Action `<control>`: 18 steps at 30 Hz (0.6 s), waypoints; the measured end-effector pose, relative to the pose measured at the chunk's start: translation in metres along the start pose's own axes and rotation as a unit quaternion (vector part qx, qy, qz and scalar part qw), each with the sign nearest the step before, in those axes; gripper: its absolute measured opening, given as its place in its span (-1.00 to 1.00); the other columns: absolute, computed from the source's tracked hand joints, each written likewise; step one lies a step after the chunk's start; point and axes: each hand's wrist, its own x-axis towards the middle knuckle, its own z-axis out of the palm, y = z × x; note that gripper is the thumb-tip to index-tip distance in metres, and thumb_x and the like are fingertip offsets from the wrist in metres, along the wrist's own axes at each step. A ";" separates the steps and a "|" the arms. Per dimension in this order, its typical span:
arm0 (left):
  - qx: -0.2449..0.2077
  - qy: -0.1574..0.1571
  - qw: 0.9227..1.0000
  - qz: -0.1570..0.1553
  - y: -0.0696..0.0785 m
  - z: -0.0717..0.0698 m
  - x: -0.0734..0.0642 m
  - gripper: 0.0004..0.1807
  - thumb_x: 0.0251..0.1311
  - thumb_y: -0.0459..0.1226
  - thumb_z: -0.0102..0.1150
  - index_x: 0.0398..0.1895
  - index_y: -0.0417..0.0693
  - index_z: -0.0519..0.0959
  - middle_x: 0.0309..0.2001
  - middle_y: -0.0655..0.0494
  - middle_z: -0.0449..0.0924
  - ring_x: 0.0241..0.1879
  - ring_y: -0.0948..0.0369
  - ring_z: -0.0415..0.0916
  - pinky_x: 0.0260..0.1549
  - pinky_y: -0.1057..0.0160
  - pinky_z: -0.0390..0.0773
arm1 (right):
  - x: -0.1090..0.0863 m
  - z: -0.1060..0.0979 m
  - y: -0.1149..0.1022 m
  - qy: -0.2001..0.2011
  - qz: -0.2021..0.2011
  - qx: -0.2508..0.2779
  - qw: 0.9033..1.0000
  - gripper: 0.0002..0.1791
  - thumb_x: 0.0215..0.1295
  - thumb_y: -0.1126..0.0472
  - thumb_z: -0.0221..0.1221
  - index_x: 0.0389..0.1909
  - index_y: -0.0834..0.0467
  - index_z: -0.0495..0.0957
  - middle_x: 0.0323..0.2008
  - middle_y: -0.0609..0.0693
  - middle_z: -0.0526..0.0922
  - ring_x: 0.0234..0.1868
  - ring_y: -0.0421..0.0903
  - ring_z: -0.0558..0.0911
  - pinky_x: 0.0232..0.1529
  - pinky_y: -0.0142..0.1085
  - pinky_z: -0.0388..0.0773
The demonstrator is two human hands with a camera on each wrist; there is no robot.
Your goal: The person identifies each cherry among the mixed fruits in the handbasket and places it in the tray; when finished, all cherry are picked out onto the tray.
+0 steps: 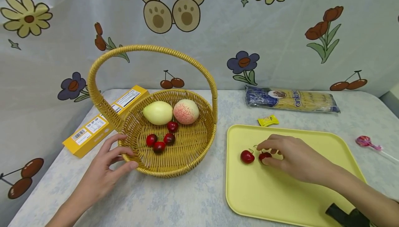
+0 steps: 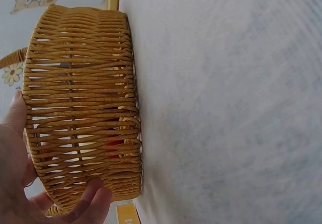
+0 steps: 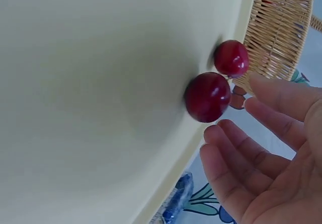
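Note:
My left hand holds the left rim of a round wicker basket with a tall arched handle. In the left wrist view, the thumb lies at the rim and fingertips touch the woven outer wall. Inside the basket are a pale yellow-green fruit, a pink-and-white peach and several dark red cherries. Over a yellow tray, my right hand reaches around one cherry, its fingers spread and apart from it in the right wrist view. A second cherry lies beside it.
A yellow box with white labels lies behind the basket's left side. Beyond the tray are a small yellow wrapped candy and a pack of pasta. To the right lies a lollipop. A printed cloth hangs behind.

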 end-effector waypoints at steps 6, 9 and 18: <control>-0.001 0.001 1.000 -0.002 0.000 0.000 -0.001 -0.81 0.11 -0.39 0.41 -0.23 -0.05 0.62 0.28 -0.02 0.26 0.11 0.37 0.26 -0.14 0.61 0.46 | 0.001 -0.007 -0.011 0.028 0.000 0.000 1.000 -0.78 0.26 0.20 0.34 -0.08 0.00 0.68 -0.20 -0.23 0.62 -0.26 -0.26 0.58 -0.34 -0.32 0.60; -0.003 0.000 1.000 -0.001 0.000 0.001 -0.001 -0.80 0.11 -0.40 0.41 -0.22 -0.04 0.62 0.28 -0.01 0.25 0.11 0.38 0.25 -0.14 0.62 0.46 | 0.004 -0.007 -0.020 0.048 -0.021 0.018 0.998 -0.79 0.24 0.26 0.34 -0.10 0.03 0.68 -0.23 -0.25 0.62 -0.29 -0.29 0.56 -0.41 -0.36 0.57; -0.005 0.002 1.000 0.001 0.000 0.001 0.000 -0.79 0.10 -0.40 0.41 -0.22 -0.03 0.62 0.28 -0.01 0.25 0.13 0.32 0.25 -0.13 0.62 0.46 | 0.024 0.001 -0.058 0.126 -0.110 0.065 0.984 -0.72 0.20 0.41 0.32 -0.13 0.04 0.66 -0.19 -0.24 0.60 -0.31 -0.32 0.55 -0.39 -0.36 0.59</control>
